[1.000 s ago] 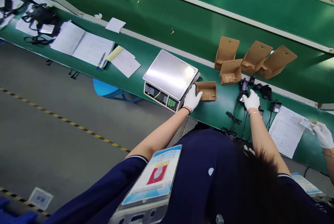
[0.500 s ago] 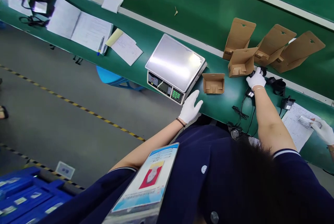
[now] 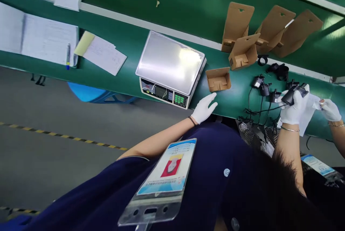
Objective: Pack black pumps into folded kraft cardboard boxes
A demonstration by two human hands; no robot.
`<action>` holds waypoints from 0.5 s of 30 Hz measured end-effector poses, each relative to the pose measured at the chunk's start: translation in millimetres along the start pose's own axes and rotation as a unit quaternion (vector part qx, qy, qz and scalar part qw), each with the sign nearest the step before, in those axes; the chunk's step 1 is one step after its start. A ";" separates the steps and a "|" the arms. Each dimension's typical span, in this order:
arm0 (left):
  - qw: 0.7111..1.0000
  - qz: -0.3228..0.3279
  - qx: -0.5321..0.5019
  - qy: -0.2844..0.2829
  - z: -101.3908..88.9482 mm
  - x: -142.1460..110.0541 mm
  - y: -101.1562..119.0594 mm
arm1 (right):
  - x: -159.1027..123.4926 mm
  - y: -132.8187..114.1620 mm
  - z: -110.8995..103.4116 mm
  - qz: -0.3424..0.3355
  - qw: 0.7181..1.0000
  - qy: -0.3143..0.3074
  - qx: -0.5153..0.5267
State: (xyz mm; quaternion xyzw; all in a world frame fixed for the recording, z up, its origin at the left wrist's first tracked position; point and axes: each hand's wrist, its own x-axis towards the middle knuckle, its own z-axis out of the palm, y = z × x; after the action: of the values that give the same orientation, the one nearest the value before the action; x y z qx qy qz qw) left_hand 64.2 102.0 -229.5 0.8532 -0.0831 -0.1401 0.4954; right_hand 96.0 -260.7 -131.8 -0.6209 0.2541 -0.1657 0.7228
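Note:
My left hand, in a white glove, rests at the table's front edge with fingers apart and nothing in it. It lies between the weighing scale and a small open cardboard box. On the right, my white-gloved right hand grips a black power adapter raised off the table, its thin cord trailing left. Several more adapters stand just left of that hand, among them one black adapter, with cords tangled near the table edge. The scale's metal pan carries nothing.
Several opened cardboard boxes stand along the back rail. Black rolled straps lie before them. A co-worker's gloved hand pinches something pale at far right. An open notebook, slips and a blue stool are left.
My right hand has moved right and toward me from beside the boxes and now holds up an adapter. My left hand stays open. The view has shifted to the right.

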 end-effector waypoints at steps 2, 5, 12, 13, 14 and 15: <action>0.999 0.017 0.013 -0.029 0.4 6.0 -1.3 | -32.7 -10.3 -23.2 0.004 1.000 0.005 0.019; 0.997 0.032 0.025 -0.058 -4.1 11.5 -1.9 | -77.5 -24.5 -53.3 0.033 0.999 -0.026 0.029; 0.995 -0.007 0.065 -0.076 -12.1 -3.6 -15.2 | -159.7 -46.3 -97.7 0.148 0.980 -0.123 -0.049; 0.995 -0.019 0.063 -0.080 -9.7 -8.2 -17.9 | -170.7 -48.4 -102.4 0.158 0.978 -0.124 -0.061; 0.994 -0.031 0.052 -0.087 -6.2 -13.3 -20.2 | -181.9 -49.8 -107.4 0.161 0.977 -0.120 -0.072; 0.994 -0.045 0.034 -0.095 -1.7 -18.6 -21.7 | -193.5 -50.5 -113.0 0.160 0.977 -0.115 -0.084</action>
State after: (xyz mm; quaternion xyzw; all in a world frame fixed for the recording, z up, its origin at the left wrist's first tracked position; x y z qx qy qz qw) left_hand 47.1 119.4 -244.6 0.8555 -0.0960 -0.2398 0.4489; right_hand -122.8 -253.9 -62.2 -0.6458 0.2785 0.0460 0.7094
